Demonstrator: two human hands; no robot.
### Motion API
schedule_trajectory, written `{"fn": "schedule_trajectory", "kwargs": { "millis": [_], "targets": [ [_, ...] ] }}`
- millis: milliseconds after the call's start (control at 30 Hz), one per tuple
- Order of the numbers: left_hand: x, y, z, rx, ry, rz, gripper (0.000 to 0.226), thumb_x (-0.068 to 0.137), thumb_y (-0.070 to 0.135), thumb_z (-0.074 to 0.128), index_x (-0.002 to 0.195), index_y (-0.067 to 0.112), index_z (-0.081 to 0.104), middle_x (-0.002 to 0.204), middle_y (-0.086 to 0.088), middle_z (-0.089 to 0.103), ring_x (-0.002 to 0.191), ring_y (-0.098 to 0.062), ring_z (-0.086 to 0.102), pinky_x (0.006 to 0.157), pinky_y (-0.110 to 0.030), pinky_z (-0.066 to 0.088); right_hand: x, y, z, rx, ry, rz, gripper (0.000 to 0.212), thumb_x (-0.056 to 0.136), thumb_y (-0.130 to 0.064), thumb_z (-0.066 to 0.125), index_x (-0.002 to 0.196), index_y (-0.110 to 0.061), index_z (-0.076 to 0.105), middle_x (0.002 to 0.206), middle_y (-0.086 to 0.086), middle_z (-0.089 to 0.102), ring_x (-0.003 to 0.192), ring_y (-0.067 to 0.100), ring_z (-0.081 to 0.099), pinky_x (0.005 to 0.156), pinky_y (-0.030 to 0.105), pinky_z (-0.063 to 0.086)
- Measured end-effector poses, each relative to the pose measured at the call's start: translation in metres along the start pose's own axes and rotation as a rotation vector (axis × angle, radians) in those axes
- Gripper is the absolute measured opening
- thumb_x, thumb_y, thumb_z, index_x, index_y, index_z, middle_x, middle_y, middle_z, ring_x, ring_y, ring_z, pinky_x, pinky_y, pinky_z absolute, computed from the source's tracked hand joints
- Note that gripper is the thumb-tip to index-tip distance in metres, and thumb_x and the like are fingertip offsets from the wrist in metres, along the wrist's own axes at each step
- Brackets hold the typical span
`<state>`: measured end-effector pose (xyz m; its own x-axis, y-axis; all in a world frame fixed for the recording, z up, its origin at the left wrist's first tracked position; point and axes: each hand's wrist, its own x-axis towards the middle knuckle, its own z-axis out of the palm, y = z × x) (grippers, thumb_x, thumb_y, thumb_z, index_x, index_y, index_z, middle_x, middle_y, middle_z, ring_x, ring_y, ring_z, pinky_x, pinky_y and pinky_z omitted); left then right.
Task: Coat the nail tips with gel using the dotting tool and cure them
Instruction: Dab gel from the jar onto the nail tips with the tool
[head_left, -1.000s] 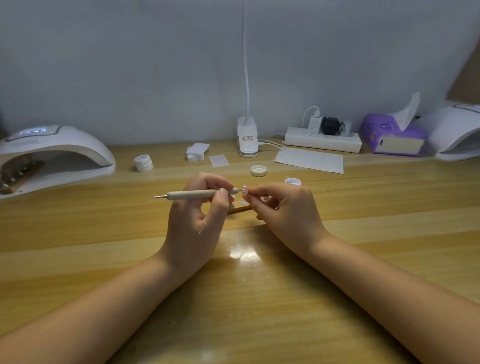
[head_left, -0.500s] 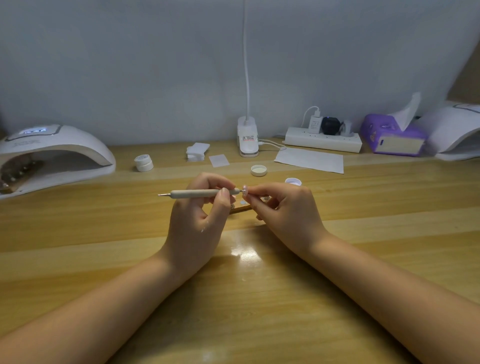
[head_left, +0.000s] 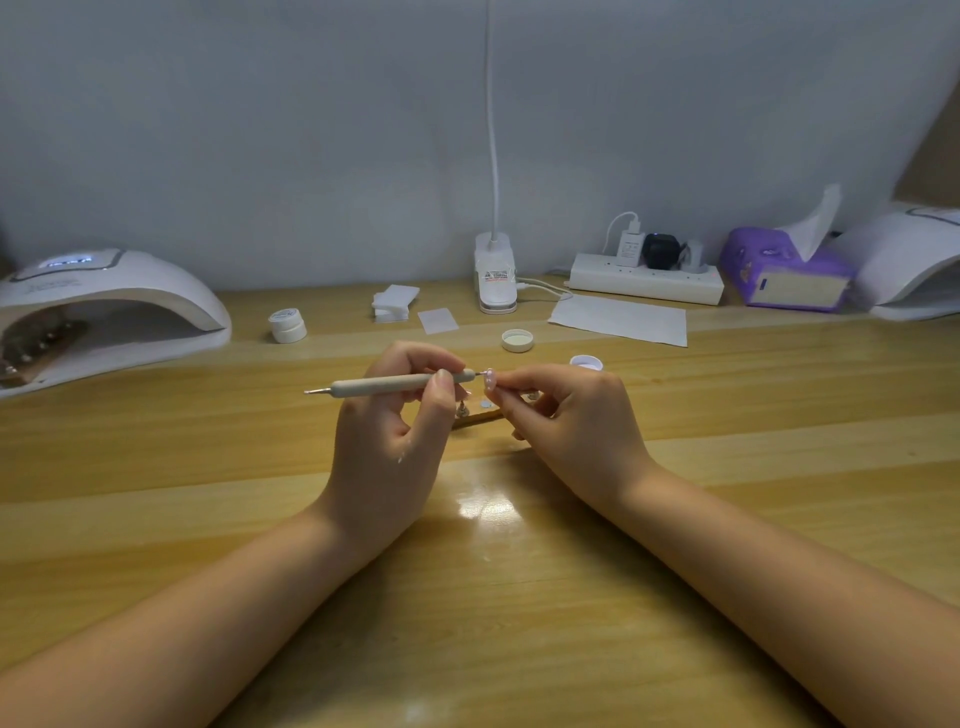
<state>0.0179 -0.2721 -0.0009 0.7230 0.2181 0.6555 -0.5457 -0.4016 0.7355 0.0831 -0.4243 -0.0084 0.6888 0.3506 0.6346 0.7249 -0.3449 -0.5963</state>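
Here, at far left, a white curing lamp (head_left: 104, 306) is seen on the wooden table (head_left: 156, 467), well apart from both grips. Nearer the middle, the dotting tool (head_left: 389, 385) is pinched level by the curled thumb and fingers of the left hand (head_left: 389, 441), its free end jutting out to the left of the grip. Its working end is brought against a pink nail tip (head_left: 489, 381), which is pinched in the fingertips of the right hand (head_left: 576, 421). An open gel pot (head_left: 587, 362) is seen just behind the right grip.
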Motion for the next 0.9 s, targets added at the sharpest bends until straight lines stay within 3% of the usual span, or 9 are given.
{"fn": "schedule_trajectory", "kwargs": {
  "millis": [233, 500, 733, 900],
  "targets": [
    [0.0011, -0.0001, 0.0003, -0.049, 0.03, 0.017, 0.017, 0.088, 0.032, 0.048, 0.093, 0.02, 0.059, 0.086, 0.011, 0.067, 0.081, -0.01, 0.067, 0.069, -0.02, 0.054, 0.0003, 0.0002, -0.0003, 0.013, -0.004, 0.023, 0.013, 0.087, -0.016, 0.069, 0.1, -0.014, 0.075, 0.087, -0.005, 0.073, 0.064, 0.01, 0.066, 0.063, 0.029, 0.056],
    [-0.0003, -0.0034, 0.0012, -0.028, 0.003, -0.023, 0.01, 0.089, 0.015, 0.051, 0.092, 0.016, 0.06, 0.081, 0.004, 0.067, 0.078, -0.013, 0.067, 0.068, -0.024, 0.055, 0.0004, 0.0005, 0.0011, 0.029, 0.016, 0.045, 0.011, 0.086, -0.014, 0.071, 0.096, -0.013, 0.076, 0.086, -0.004, 0.073, 0.064, 0.005, 0.063, 0.065, 0.032, 0.057],
    [-0.0003, -0.0024, 0.0015, 0.008, -0.018, -0.025, 0.01, 0.09, 0.015, 0.05, 0.092, 0.016, 0.06, 0.082, 0.001, 0.066, 0.077, -0.015, 0.066, 0.069, -0.032, 0.057, 0.0004, 0.0001, 0.0008, 0.035, 0.012, 0.053, 0.011, 0.086, -0.014, 0.071, 0.096, -0.013, 0.076, 0.086, -0.003, 0.074, 0.065, 0.01, 0.065, 0.065, 0.036, 0.056],
    [-0.0004, -0.0022, 0.0013, 0.018, -0.017, -0.016, 0.01, 0.09, 0.015, 0.051, 0.092, 0.018, 0.06, 0.081, 0.0, 0.066, 0.077, -0.017, 0.066, 0.068, -0.035, 0.057, 0.0003, -0.0006, -0.0001, 0.036, 0.006, 0.041, 0.012, 0.086, -0.013, 0.071, 0.097, -0.013, 0.076, 0.087, -0.003, 0.074, 0.065, 0.004, 0.063, 0.065, 0.032, 0.056]
  ]
}}
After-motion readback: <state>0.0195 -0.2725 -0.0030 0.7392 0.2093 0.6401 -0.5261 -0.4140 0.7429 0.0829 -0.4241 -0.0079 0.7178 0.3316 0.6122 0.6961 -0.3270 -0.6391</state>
